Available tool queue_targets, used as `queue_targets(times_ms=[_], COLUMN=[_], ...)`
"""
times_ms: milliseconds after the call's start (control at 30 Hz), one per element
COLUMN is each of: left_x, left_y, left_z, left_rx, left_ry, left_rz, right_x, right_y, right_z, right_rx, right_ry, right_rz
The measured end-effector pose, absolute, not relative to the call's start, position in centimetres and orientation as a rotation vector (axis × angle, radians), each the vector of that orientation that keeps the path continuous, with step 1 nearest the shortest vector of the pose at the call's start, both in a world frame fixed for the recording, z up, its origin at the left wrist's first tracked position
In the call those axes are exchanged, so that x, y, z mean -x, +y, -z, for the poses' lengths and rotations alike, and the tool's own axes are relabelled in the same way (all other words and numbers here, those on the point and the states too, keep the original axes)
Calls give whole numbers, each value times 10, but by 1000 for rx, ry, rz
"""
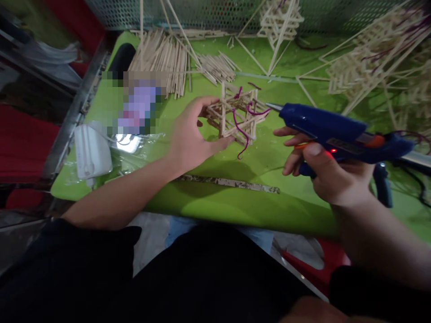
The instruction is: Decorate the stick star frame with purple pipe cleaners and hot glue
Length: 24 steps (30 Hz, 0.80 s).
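Observation:
My left hand [191, 134] grips the left side of a small star-shaped frame of thin wooden sticks [224, 114], thumb below and fingers above. Purple cords [239, 126] hang from the frame, one curling down onto the green surface. In my right hand [326, 172] is a blue glue gun [323, 123] with a lit red light and an orange trigger. The gun's metal nozzle points left, close to the frame's upper right side; whether it touches cannot be made out.
Loose sticks [168, 63] and shorter sticks [218, 67] lie behind on the green table [235, 208]. Larger stick structures [281, 22] stand at the back and right. A white power bank [92, 150] and plastic are at left, a patterned strip [232, 182] in front.

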<state>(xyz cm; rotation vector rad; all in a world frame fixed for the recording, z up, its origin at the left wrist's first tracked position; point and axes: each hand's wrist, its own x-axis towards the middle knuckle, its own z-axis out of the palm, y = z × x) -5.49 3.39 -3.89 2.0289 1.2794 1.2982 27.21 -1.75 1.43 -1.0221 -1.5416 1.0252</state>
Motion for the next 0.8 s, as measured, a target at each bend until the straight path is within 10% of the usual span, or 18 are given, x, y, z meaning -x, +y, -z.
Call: queue_targets(times_ms=[800], left_x=[48], left_y=[25], left_z=[31], left_rx=[-2137], left_ry=[1304], left_rz=[-1338], right_x=[-277], right_y=[-28], right_z=[-3], right_rx=[1226], right_ry=[-1672], right_rz=[-985])
